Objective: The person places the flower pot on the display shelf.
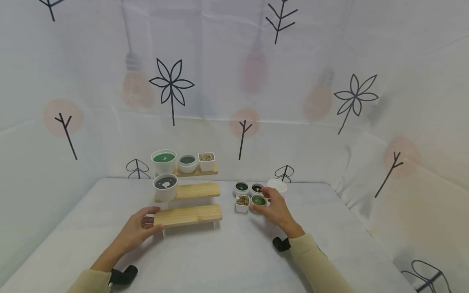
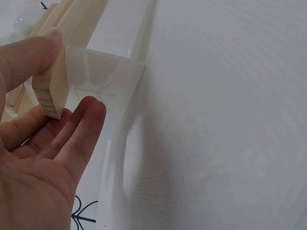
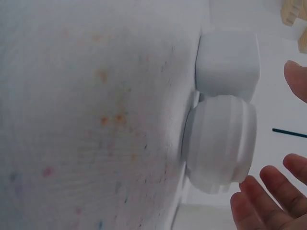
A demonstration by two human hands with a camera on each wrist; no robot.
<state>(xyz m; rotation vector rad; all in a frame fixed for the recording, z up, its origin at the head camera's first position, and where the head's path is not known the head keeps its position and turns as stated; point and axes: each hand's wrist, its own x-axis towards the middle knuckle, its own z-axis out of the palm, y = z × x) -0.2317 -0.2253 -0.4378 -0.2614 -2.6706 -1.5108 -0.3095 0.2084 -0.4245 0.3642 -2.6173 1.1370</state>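
My left hand [image 1: 132, 232] holds the left end of the lowest wooden step [image 1: 188, 216] of a three-tier riser. In the left wrist view the thumb lies on top of the board and fingers reach below its end, beside a translucent leg [image 2: 103, 72]. My right hand [image 1: 276, 211] is at a round white pot [image 1: 258, 200] with a green surface, thumb and fingers spread around its top. From the right wrist, the fingertips [image 3: 240, 201] appear right at the pot's rim, while the thumb stands apart. A square white pot [image 1: 242, 204] with a speckled filling stands just left of it.
Behind are two more round pots, one dark green [image 1: 241, 187] and one dark [image 1: 257, 189], and a white dish [image 1: 277, 186]. The top step [image 1: 198, 172] bears three pots; a large grey-topped pot [image 1: 165, 187] stands on the middle step's left end. A printed cloth backdrop [image 1: 220, 101] rises behind.
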